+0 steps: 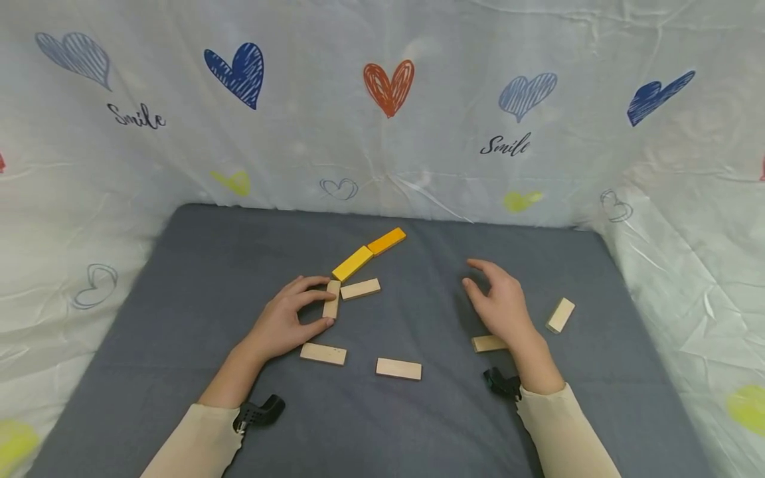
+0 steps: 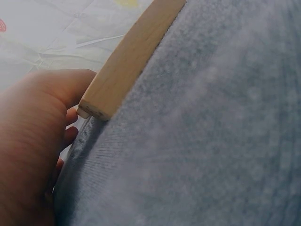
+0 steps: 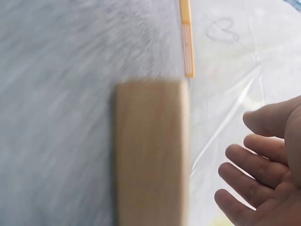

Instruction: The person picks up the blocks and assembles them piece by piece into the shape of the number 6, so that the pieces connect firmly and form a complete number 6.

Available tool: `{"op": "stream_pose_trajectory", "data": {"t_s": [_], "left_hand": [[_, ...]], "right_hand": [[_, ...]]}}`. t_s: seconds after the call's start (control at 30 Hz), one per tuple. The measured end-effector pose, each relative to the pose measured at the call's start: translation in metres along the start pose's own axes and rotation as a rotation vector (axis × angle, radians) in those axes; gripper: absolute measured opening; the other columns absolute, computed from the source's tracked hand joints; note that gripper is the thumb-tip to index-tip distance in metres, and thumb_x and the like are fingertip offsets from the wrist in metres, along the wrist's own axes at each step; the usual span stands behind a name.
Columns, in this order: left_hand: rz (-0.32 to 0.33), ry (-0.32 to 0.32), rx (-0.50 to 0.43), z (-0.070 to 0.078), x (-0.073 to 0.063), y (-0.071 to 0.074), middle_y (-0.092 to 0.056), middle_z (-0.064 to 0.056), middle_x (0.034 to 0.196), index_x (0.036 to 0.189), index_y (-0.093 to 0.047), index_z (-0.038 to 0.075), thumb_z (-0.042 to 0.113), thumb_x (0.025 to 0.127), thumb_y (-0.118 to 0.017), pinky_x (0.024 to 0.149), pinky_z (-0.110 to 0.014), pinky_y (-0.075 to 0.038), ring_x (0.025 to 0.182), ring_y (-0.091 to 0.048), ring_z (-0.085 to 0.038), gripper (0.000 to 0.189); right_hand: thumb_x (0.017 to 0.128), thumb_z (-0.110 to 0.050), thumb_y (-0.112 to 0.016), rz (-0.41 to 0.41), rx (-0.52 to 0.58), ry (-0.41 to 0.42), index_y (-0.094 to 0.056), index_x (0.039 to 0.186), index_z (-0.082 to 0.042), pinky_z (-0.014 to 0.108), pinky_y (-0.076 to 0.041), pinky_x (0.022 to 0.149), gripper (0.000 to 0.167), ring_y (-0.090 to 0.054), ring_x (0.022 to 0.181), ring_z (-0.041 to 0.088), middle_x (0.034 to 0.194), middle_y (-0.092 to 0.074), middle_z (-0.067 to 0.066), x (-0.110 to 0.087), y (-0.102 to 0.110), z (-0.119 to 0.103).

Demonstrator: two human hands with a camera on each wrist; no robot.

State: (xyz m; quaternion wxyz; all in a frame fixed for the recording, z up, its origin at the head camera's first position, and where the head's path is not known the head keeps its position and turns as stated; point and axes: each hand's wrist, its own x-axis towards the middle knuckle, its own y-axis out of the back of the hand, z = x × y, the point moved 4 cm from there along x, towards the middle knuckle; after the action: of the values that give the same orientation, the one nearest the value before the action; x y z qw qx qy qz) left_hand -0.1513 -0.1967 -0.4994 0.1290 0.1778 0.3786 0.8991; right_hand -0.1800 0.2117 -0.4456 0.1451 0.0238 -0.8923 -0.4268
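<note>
My left hand [image 1: 289, 318] pinches a plain wooden block [image 1: 331, 305] on the table, its fingers at the far part and the thumb by the near end. The far end of that block meets a yellow block [image 1: 352, 263], and an orange block [image 1: 387, 241] continues the slanting line. Just right of the held block lies another plain block [image 1: 360, 289]. My right hand [image 1: 505, 302] hovers with relaxed, spread fingers and nothing in it. Beneath its wrist a plain block [image 1: 489, 343] is partly hidden; in the right wrist view a block [image 3: 150, 155] looms large beside the fingers.
Nearer me on the grey cloth [image 1: 430, 425] lie two plain blocks, a left one [image 1: 323, 354] and a right one [image 1: 398, 369]. One more block [image 1: 560, 315] sits to the right of my right hand. Behind the table hangs a white sheet [image 1: 442, 86] with printed hearts.
</note>
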Motion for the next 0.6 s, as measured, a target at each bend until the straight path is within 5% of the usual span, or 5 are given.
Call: {"op": "stream_pose_trajectory", "data": {"t_s": [0.27, 0.43, 0.47, 0.5, 0.6], "left_hand": [[-0.006, 0.003, -0.011, 0.002, 0.002, 0.001, -0.056, -0.003, 0.160, 0.136, -0.078, 0.022, 0.029, 0.092, -0.092, 0.131, -0.065, -0.031, 0.156, -0.041, -0.040, 0.046], [-0.006, 0.004, -0.005, 0.001, 0.001, 0.000, -0.056, -0.003, 0.159, 0.135, -0.078, 0.021, 0.028, 0.092, -0.093, 0.131, -0.064, -0.031, 0.156, -0.041, -0.040, 0.046], [-0.004, 0.005, -0.007, 0.001, 0.001, 0.000, -0.056, -0.003, 0.159, 0.135, -0.078, 0.021, 0.028, 0.092, -0.093, 0.131, -0.064, -0.031, 0.156, -0.041, -0.040, 0.046], [-0.004, 0.006, -0.009, 0.001, 0.000, 0.000, -0.056, -0.003, 0.160, 0.135, -0.078, 0.021, 0.028, 0.092, -0.093, 0.131, -0.064, -0.031, 0.156, -0.041, -0.039, 0.047], [0.002, 0.006, -0.015, 0.001, 0.000, 0.000, -0.057, -0.004, 0.160, 0.135, -0.078, 0.021, 0.028, 0.091, -0.093, 0.130, -0.066, -0.031, 0.157, -0.040, -0.041, 0.047]], "right_hand": [[0.107, -0.013, -0.071, 0.097, -0.030, -0.070, -0.065, 0.148, -0.001, 0.068, -0.054, 0.101, 0.042, -0.065, 0.077, 0.045, 0.146, -0.065, 0.025, -0.016, 0.017, 0.026], [0.105, -0.008, -0.073, 0.151, -0.052, -0.089, -0.065, 0.146, 0.002, 0.074, -0.050, 0.108, 0.043, -0.066, 0.120, 0.052, 0.144, -0.066, 0.027, -0.022, 0.028, 0.036], [0.105, -0.008, -0.073, 0.154, -0.055, -0.097, -0.064, 0.147, 0.002, 0.072, -0.053, 0.104, 0.044, -0.070, 0.108, 0.053, 0.144, -0.065, 0.028, -0.023, 0.030, 0.038], [0.105, -0.008, -0.073, 0.161, -0.060, -0.101, -0.064, 0.147, 0.003, 0.072, -0.053, 0.104, 0.044, -0.068, 0.115, 0.053, 0.144, -0.066, 0.028, -0.024, 0.033, 0.040], [0.105, -0.008, -0.073, 0.176, -0.071, -0.122, -0.064, 0.147, 0.003, 0.065, -0.056, 0.092, 0.045, -0.066, 0.067, 0.044, 0.144, -0.066, 0.028, -0.028, 0.040, 0.044]]}}
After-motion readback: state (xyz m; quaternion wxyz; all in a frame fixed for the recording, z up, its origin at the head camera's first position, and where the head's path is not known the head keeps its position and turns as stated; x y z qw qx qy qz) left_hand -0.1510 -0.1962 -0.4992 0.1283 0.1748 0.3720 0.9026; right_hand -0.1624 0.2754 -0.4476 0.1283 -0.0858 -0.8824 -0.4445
